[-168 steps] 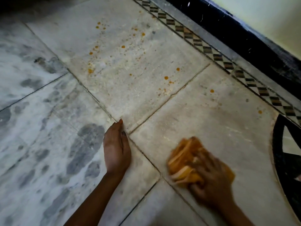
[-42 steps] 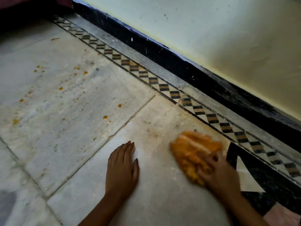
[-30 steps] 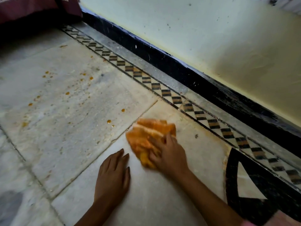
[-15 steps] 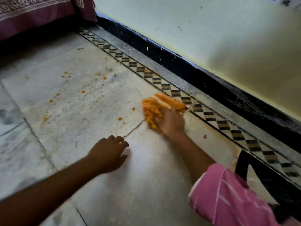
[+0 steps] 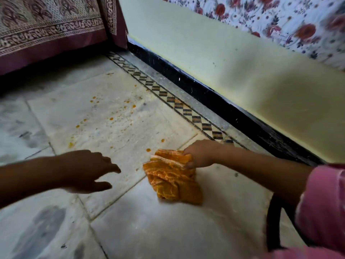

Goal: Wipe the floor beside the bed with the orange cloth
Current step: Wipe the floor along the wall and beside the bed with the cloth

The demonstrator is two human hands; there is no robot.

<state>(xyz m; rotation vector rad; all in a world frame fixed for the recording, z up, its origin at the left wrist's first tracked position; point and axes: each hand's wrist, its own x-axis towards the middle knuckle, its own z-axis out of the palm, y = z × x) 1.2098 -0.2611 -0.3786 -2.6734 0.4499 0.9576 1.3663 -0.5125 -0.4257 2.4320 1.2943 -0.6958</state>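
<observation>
Right hand [image 5: 197, 156]: fingers curled, gripping orange cloth [image 5: 173, 178] at top edge. Left hand [image 5: 87, 171], 9 o'clock of cloth: fingers spread, empty. Orange spots [image 5: 111, 118] on floor [image 5: 168, 230], 11 o'clock.

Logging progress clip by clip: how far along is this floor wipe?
Done: the near slab looks spot-free. In hand: the right hand grips the orange cloth at the slab joint, with the left hand open alongside. Left: orange spots dot the far slab toward the bed, one just beyond the cloth.
</observation>
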